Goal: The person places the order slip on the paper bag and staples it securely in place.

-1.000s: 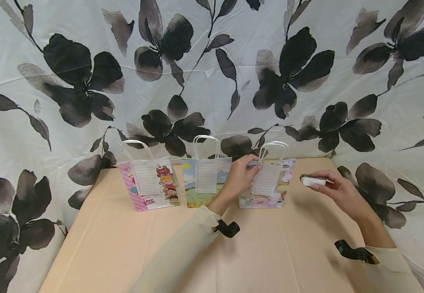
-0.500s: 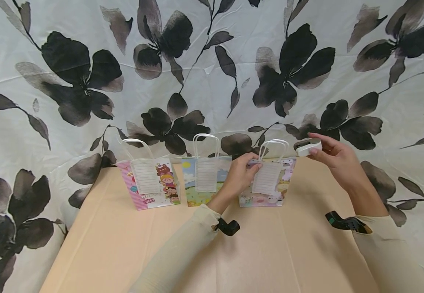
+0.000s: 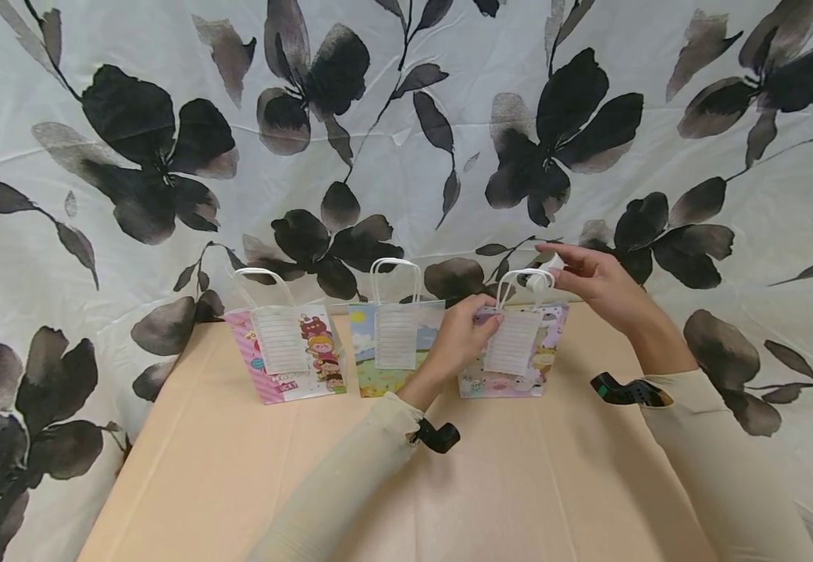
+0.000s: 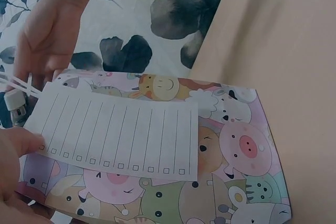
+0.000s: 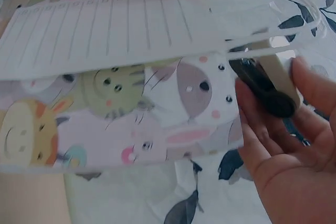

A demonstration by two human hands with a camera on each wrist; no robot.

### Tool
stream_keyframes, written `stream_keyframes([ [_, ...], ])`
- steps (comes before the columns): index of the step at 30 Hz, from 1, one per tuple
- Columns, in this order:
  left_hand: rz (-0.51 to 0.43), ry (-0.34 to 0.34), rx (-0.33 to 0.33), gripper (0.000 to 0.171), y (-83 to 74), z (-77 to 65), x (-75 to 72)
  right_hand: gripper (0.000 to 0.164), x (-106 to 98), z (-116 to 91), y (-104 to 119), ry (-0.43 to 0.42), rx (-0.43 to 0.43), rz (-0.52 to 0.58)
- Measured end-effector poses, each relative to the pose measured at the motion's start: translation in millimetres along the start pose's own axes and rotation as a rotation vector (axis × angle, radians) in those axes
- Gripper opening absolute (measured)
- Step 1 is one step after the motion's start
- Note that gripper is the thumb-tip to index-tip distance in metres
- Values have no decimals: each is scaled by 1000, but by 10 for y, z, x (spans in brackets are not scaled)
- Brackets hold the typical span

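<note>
In the head view, my left hand [image 3: 454,337] pinches a lined checklist sheet [image 3: 511,343] against the top edge of the rightmost paper gift bag [image 3: 545,361]. Cartoon animals cover this bag, and white handles [image 3: 511,282] rise from it. The left wrist view shows the sheet [image 4: 115,135] lying over the bag's front, with my left thumb on its top end. My right hand [image 3: 606,293] holds a small white and black stapler [image 5: 275,80] at the bag's top, beside the handles. In the right wrist view, the stapler's front end is close to the sheet; whether it touches is unclear.
Two more gift bags stand to the left: a pink-striped cartoon bag [image 3: 251,363] and a meadow-print bag [image 3: 364,367]. Each has a similar sheet on its front. The tan table [image 3: 251,468] ends at a floral cloth backdrop [image 3: 406,179].
My right hand has carried the stapler up and leftward, from beside the bag to its top edge behind the handles. My left hand has stayed in place on the sheet.
</note>
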State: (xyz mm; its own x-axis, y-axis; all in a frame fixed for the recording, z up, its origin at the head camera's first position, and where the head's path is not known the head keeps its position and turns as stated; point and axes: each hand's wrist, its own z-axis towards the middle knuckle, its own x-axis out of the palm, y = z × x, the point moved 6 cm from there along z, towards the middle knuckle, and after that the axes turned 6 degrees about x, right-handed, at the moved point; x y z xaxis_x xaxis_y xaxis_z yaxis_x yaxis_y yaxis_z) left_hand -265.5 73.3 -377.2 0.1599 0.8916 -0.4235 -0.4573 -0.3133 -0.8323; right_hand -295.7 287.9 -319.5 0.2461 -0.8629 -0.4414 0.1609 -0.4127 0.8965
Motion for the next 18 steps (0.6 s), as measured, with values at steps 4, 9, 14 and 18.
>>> stream_keyframes([
  [4, 0, -3, -2, 14, -12, 4, 1, 50, 76, 84, 37, 114, -6, 5],
  [9, 9, 0, 1, 17, -25, 4, 10, 51, 123, 149, 42, 204, 21, 10],
  [14, 25, 1, -1, 20, -37, 12, 15, 50, 135, 183, 39, 239, 30, 8],
  [18, 45, -13, 9, 20, -51, 29, 11, 50, 154, 202, 60, 252, 22, -13],
])
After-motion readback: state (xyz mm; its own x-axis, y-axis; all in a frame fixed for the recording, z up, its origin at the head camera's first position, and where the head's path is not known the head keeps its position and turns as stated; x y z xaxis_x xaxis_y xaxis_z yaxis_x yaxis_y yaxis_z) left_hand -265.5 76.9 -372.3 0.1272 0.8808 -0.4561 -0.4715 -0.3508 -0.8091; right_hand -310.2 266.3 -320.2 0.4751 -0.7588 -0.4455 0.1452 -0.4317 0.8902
